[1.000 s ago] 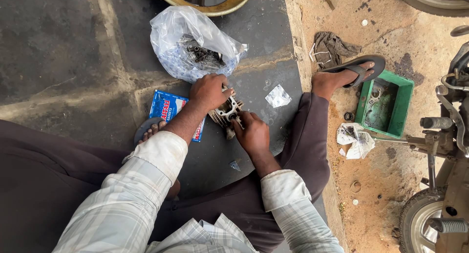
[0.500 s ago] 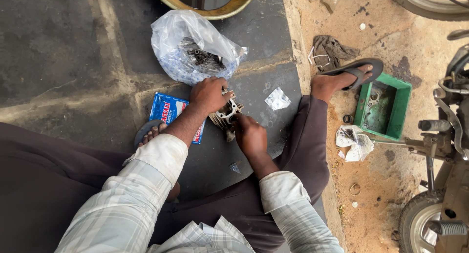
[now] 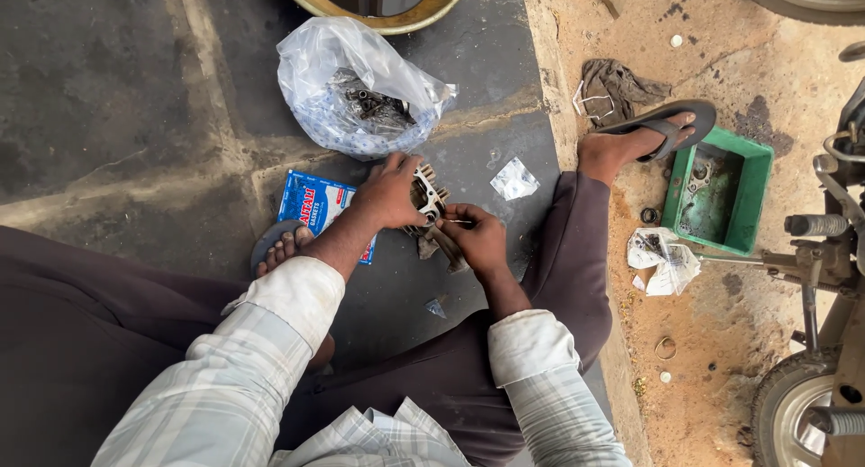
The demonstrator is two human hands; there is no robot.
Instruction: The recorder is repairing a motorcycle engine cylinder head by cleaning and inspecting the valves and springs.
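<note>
Head view — hands [image 3: 432,216] crowd finned metal part [image 3: 427,195] — dark slab [image 3: 108,79] beyond.

The scene is viewed from a single head-worn camera, aimed almost straight down over the seated person's own lap. The left hand [image 3: 389,192] and right hand [image 3: 472,239] are framed near the centre, fairly close. The dark floor [image 3: 108,88] is taken in at left, sandy ground [image 3: 721,314] at right (no second view is offered).

Two plastic bags [image 3: 356,84] [image 3: 665,261], one green tray [image 3: 755,196].
</note>
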